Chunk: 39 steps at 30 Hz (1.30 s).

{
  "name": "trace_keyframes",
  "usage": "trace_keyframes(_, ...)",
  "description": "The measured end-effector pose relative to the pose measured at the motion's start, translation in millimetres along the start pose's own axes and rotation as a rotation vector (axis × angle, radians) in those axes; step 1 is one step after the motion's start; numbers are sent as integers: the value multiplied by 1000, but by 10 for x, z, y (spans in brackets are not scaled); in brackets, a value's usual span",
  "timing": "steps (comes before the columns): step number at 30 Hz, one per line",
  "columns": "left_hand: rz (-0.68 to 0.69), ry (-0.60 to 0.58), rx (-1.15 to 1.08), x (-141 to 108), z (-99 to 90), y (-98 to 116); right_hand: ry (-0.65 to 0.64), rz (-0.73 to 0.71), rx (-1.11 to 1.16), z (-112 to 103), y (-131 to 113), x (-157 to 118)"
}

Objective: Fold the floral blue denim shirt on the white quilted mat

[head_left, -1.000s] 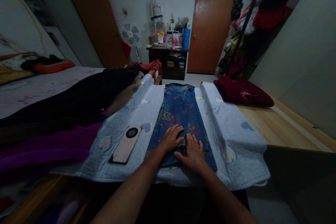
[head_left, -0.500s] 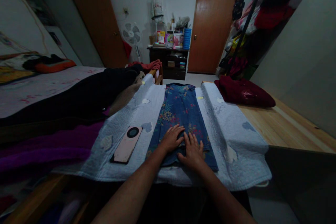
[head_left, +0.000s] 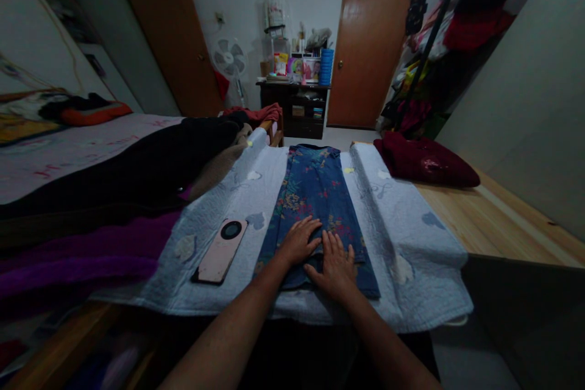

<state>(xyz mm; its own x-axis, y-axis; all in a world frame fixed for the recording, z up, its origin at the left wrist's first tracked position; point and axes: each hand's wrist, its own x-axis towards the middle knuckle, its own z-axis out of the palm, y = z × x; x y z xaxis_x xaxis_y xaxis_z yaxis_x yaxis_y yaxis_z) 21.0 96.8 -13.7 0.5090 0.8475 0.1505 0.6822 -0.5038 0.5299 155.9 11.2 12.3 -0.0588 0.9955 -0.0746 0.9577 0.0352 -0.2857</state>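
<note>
A dark blue floral garment (head_left: 315, 189), folded into a long shape, lies flat on a pale quilted cloth (head_left: 402, 219). My left hand (head_left: 300, 240) rests palm down on its near half, fingers stretched out. Just to the right, my right hand (head_left: 337, 264) also lies flat on the fabric near the lower edge, with its fingers spread and a ring on one of them. The hands are close together, and neither grips anything. On the cloth left of the garment is a pink phone (head_left: 220, 253) with a round black camera area.
A dark red folded cloth (head_left: 425, 159) sits on the wooden surface (head_left: 493, 219) at right. Black and purple fabrics (head_left: 91, 256) cover the bed at left. Farther back are a fan (head_left: 230, 60), a dark shelf (head_left: 292, 111) and a brown door (head_left: 365, 42).
My right hand has shifted very slightly on the garment, its thumb a little farther left. My left hand, the garment and the phone stay where they were.
</note>
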Motion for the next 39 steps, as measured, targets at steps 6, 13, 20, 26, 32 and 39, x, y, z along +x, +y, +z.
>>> trace_keyframes(6,-5,-11,-2,-4,-11,11,-41,6,14,-13,37,35)
trace_keyframes(13,-9,-10,-8,-6,-11,13,-70,-35,35,-40,91,30)
trace_keyframes(20,-9,-19,-5,-23,-47,50,-80,-149,174,-118,287,51)
trace_keyframes(26,-18,-33,1,-23,-42,37,125,-197,451,-198,448,411)
trace_keyframes(32,-14,-29,8,-18,-59,62,124,-160,105,-4,429,579)
trace_keyframes(39,-33,-35,9,-17,-54,73,81,-159,-34,8,410,475)
